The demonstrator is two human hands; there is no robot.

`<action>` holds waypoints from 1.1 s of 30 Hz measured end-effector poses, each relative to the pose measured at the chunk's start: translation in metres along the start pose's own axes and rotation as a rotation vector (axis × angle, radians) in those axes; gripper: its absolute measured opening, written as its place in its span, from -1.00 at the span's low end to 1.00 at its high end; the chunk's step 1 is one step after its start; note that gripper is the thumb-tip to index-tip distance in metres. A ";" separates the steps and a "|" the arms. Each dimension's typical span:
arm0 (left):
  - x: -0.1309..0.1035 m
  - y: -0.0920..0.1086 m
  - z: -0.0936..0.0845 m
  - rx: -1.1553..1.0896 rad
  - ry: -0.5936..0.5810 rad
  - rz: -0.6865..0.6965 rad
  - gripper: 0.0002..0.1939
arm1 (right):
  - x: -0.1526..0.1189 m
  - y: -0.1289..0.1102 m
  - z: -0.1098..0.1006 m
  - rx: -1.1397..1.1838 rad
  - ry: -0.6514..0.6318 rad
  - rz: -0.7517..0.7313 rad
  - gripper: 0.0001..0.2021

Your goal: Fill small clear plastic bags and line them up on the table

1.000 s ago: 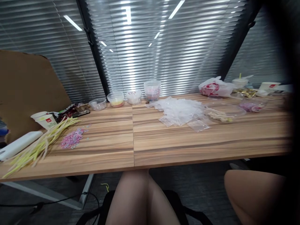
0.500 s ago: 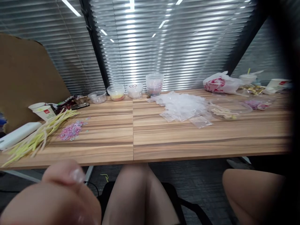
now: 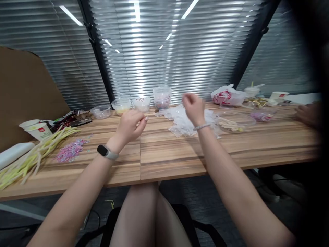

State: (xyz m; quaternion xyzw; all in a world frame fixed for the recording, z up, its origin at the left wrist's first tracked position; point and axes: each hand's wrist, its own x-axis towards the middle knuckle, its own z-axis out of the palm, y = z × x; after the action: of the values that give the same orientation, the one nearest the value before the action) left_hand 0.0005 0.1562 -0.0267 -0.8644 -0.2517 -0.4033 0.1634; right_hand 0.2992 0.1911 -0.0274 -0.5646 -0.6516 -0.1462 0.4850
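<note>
Along the back of the tabletop (image 3: 167, 157) stand clear tubs (image 3: 162, 97), beside a bowl with yellow contents (image 3: 121, 105). Yellow and cream strips (image 3: 38, 154) lie at the left near a heap of pink and purple rings (image 3: 70, 151); a white carrier bag (image 3: 227, 96) sits to the right, and another person's hand (image 3: 307, 113) rests at the far right edge. The right hand (image 3: 193, 106) partly blocks the plastic bags (image 3: 180, 118), a flat, translucent whitish pile, mid-tabletop. Its fingers are bent and blurred; the left hand's (image 3: 131, 126) curl, thumb extended, near the tubs. Whether either grips anything cannot be told.
</note>
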 end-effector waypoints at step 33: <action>-0.054 -0.016 0.069 -0.432 -0.154 -0.540 -0.23 | -0.087 -0.071 0.063 0.114 -0.410 -0.371 -0.62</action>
State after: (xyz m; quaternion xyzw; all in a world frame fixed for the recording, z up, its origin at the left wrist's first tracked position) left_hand 0.0038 0.1866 -0.1107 -0.8092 -0.3916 -0.4095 -0.1552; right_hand 0.1985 0.1633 -0.1017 -0.4253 -0.8355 -0.0784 0.3390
